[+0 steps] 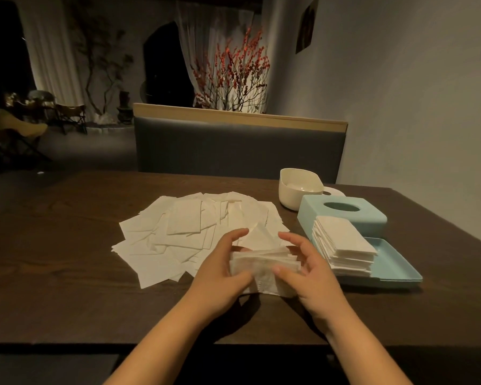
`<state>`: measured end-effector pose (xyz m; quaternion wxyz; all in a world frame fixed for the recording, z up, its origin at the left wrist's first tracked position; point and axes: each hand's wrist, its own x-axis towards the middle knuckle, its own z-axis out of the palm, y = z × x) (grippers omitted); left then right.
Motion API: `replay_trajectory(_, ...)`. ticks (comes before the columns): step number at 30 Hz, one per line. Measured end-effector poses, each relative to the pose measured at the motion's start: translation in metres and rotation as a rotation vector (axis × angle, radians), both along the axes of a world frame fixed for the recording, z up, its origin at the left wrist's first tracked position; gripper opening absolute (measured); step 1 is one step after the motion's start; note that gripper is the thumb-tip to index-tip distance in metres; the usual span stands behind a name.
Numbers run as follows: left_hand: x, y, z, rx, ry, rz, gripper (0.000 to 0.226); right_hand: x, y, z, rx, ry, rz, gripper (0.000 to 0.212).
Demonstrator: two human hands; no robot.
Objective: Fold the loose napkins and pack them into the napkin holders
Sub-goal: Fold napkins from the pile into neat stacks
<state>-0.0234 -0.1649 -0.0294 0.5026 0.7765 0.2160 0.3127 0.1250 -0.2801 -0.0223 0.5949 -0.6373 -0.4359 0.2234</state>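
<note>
Dark wooden table (67,245): loose napkins (178,232) fanned at centre frame. Left hand (222,270) and right hand (303,268) clamp a folded napkin bundle (264,263) between them, likely squaring it. Folded stack (342,245) sits in blue holder tray (395,270), lid (342,215) behind; cream holder (297,190) upper right.

A small bundle of folded white napkins (264,263) was held between both hands above the near part of the table (67,245), its layered edges fanned slightly. Behind it, loose cream napkins (178,232) lay flat and overlapping in a wide spread. To the right, a neat stack of folded napkins (342,244) sat in the pale blue holder tray (395,268). The holder's blue lid (345,215), with an oval slot, rested just behind the stack. A cream holder (297,190) stood farther back, open-topped.
</note>
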Motion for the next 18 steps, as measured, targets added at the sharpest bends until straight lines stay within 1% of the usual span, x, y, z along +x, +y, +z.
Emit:
replay_trajectory(4,-0.0031,-0.0006,-0.0005,-0.032,0.006,0.022,0.063,-0.0010,0.0024,-0.0041,0.065,0.014,-0.078,0.015)
replay_trajectory(6,-0.0028,-0.0007,0.0001,-0.040,0.004,0.024,0.062,-0.0013,0.0043,-0.0046,0.069,-0.020,-0.125,0.007)
replay_trajectory(12,-0.0010,-0.0029,-0.0006,-0.040,0.029,0.039,0.054,0.0010,0.0044,-0.0067,0.064,0.054,-0.165,0.007)
replay_trajectory(15,-0.0016,-0.0041,-0.0004,-0.021,0.024,0.042,0.056,0.0022,0.0043,-0.0059,0.007,0.105,-0.139,0.009)
replay_trajectory(18,-0.0016,-0.0031,-0.0017,-0.028,0.015,0.049,0.060,0.0026,0.0018,-0.0045,-0.003,0.157,-0.108,0.010)
